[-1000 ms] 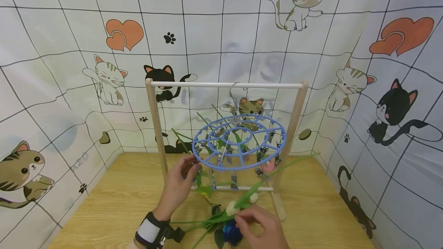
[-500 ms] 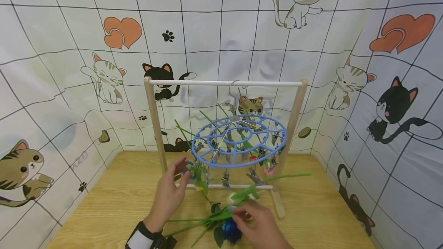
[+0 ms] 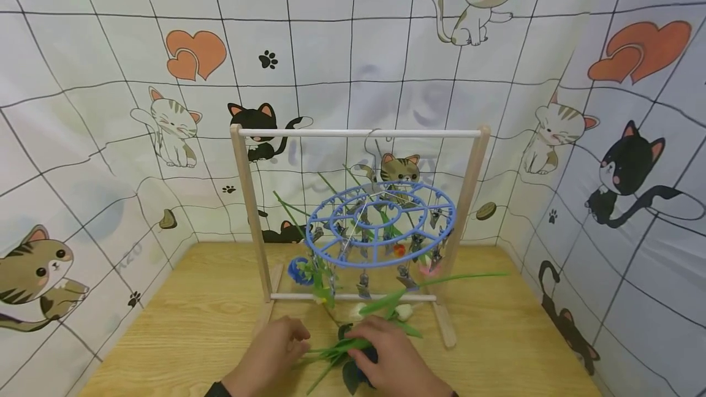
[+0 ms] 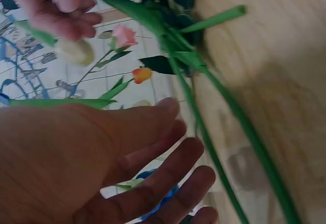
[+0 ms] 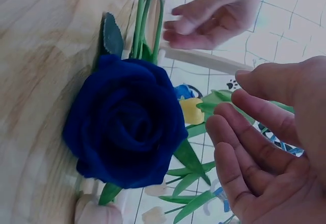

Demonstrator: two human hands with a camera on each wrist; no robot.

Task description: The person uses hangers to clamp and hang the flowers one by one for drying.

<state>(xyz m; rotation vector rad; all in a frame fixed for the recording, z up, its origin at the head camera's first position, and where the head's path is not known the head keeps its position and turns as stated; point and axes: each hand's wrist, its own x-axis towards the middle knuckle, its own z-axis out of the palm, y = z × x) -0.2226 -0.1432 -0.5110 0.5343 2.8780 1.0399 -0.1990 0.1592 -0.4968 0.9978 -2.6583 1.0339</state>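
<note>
My left hand [image 3: 273, 351] hovers by the green stems [image 4: 234, 107] of flowers lying on the table, its fingers loosely bent and holding nothing. Over the same bunch is my right hand [image 3: 388, 357], and the right wrist view shows nothing between its thumb and fingers. A dark blue rose [image 5: 127, 124] lies under the right hand, largely hidden by it in the head view. White tulips [image 3: 404, 312] with green leaves lie just beyond. Behind them a round blue clip hanger [image 3: 375, 263] carries several clips, with flowers hanging among them. One is a blue flower [image 3: 300, 270] at its left.
The hanger hooks onto the white top bar [image 3: 309, 133] of a wooden frame [image 3: 249, 201]. A lower white bar [image 3: 342, 297] and the frame's feet stand close beyond the tulips. Cat-print cloth [image 3: 331, 48] surrounds the wooden table [image 3: 165, 323].
My left hand has left the hanging blue flower and come down to the stems on the table. The right hand has moved slightly left over the bunch. The hanger has turned a little.
</note>
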